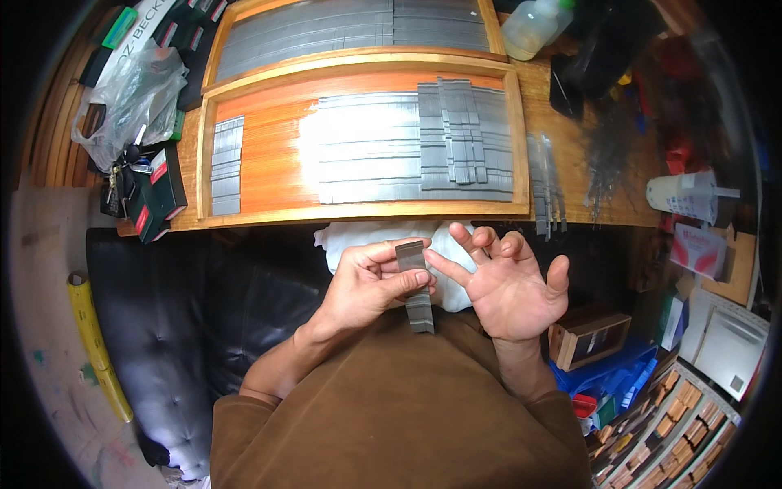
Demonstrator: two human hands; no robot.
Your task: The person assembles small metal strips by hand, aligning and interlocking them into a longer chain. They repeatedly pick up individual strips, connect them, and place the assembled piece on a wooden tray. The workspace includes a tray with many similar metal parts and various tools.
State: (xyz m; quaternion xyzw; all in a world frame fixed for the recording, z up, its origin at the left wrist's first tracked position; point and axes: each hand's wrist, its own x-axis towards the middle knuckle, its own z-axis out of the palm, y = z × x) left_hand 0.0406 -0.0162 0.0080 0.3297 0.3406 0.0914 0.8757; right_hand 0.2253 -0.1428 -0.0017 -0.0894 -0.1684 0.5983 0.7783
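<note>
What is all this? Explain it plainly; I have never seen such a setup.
No machine here: these are a person's own bare hands. The one picture comes from a wide camera on the head, looking down, which bends straight edges. The left hand pinches some thin grey strips between thumb and fingers. The right hand is open, palm showing, a fingertip close to the strips; whether it touches, I cannot tell. Ahead, on a wooden table, lie two wooden-framed trays; the nearer tray holds many flat grey pieces on an orange base.
</note>
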